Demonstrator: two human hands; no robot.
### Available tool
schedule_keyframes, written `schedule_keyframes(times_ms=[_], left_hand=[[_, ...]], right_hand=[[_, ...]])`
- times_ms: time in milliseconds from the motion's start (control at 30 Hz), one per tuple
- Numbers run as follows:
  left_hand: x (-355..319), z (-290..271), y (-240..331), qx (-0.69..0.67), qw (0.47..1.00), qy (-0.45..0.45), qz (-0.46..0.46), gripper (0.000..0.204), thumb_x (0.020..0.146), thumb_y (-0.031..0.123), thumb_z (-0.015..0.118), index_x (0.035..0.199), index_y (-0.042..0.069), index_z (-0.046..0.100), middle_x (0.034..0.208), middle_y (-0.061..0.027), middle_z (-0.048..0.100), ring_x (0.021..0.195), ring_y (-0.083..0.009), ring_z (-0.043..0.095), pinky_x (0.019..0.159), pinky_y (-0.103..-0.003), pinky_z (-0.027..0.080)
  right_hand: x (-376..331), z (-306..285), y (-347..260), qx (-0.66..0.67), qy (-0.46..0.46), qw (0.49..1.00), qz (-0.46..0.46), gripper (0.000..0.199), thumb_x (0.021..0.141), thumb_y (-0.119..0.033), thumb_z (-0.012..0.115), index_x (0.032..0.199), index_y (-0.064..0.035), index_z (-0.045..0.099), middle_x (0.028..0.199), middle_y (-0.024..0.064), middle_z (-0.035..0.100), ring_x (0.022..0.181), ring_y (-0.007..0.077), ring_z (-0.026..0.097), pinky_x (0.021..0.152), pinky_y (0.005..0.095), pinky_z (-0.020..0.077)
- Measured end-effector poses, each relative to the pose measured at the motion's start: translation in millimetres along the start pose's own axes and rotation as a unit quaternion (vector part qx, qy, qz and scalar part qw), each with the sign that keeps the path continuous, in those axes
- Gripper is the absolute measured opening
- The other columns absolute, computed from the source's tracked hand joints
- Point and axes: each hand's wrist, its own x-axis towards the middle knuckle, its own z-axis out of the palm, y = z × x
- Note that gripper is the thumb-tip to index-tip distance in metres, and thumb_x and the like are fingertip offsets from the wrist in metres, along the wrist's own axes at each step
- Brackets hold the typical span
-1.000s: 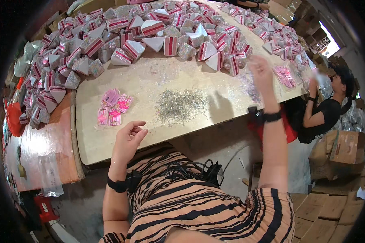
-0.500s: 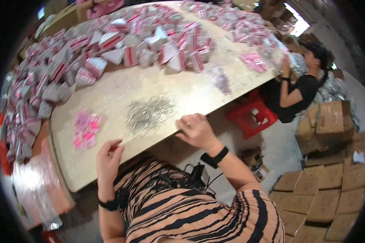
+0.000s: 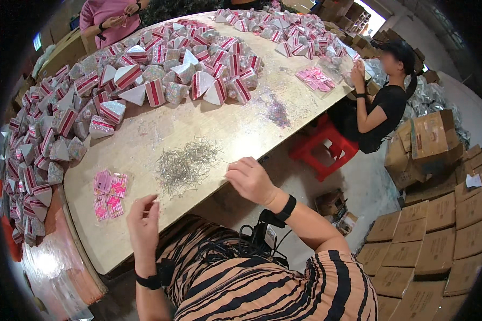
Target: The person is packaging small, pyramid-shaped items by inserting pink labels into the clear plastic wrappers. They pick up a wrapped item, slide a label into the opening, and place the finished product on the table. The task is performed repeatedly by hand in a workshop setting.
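Near the table's front edge, a loose heap of thin silvery wire pieces (image 3: pixel 186 165) lies between my two hands. My right hand (image 3: pixel 250 182) is at the edge just right of the heap. Its fingers are drawn together in a pinch, and whatever is between the tips is too small to make out. On the other side, my left hand (image 3: pixel 143 220) is held over the edge with the fingers bent and the thumb apart, nothing visible in it. Several small pink printed cards (image 3: pixel 110 193) in clear wrap lie on the tabletop beyond my left hand.
A large mound of glittery cake-slice-shaped pieces (image 3: pixel 155 91) with pink stripes covers the table's far and left sides. To the right a person in black (image 3: pixel 388 109) sits by a red stool (image 3: pixel 326 147). Another person in pink (image 3: pixel 110 24) stands beyond. Cardboard boxes (image 3: pixel 412 246) cover the right floor.
The view has tilted, so the table appears lower and the person in pink shows more. My right hand's fingers have drawn together beside the wire heap. My left hand has barely moved.
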Motion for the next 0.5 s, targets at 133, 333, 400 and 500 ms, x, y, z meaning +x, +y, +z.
schedule_keyframes(times_ms=[133, 333, 400, 500], left_hand=[[8.2, 35.9, 37.4, 0.062, 0.987, -0.048, 0.141, 0.022, 0.086, 0.001, 0.059, 0.108, 0.000, 0.062, 0.088, -0.0143, 0.059, 0.079, -0.0274, 0.057, 0.071, -0.033, 0.047], [15.4, 35.0, 43.5, 0.032, 0.993, -0.031, 0.107, 0.011, 0.084, -0.001, 0.061, 0.095, -0.002, 0.063, 0.079, -0.0125, 0.059, 0.070, -0.0223, 0.058, 0.066, -0.031, 0.047], [13.8, 31.2, 33.4, -0.008, 0.997, -0.035, 0.069, 0.009, 0.086, 0.001, 0.060, 0.092, -0.004, 0.064, 0.076, -0.0092, 0.062, 0.065, -0.0141, 0.058, 0.062, -0.028, 0.047], [11.6, 20.8, 15.8, -0.084, 0.992, -0.059, -0.070, 0.010, 0.087, 0.003, 0.060, 0.090, -0.005, 0.064, 0.073, -0.0061, 0.063, 0.065, -0.0100, 0.057, 0.059, -0.025, 0.046]], right_hand=[[38.6, 14.7, -30.7, 0.152, -0.040, 0.986, -0.050, 0.011, 0.074, -0.004, 0.064, 0.084, -0.0044, 0.057, 0.084, 0.0087, 0.058, 0.080, 0.0266, 0.058, 0.075, 0.0373, 0.0441], [63.3, 30.5, -50.5, 0.308, -0.025, 0.950, 0.046, 0.012, 0.076, 0.000, 0.064, 0.086, -0.0035, 0.058, 0.079, 0.0107, 0.059, 0.077, 0.0304, 0.058, 0.073, 0.0372, 0.0430], [64.2, 36.6, -51.4, 0.308, -0.016, 0.950, 0.045, 0.013, 0.076, -0.001, 0.065, 0.086, -0.0037, 0.059, 0.081, 0.0102, 0.060, 0.077, 0.0302, 0.059, 0.073, 0.0374, 0.0436], [68.4, 43.0, -55.0, 0.296, -0.014, 0.954, 0.039, 0.015, 0.075, -0.002, 0.067, 0.089, -0.0040, 0.061, 0.082, 0.0098, 0.061, 0.078, 0.0300, 0.059, 0.073, 0.0382, 0.0448]])
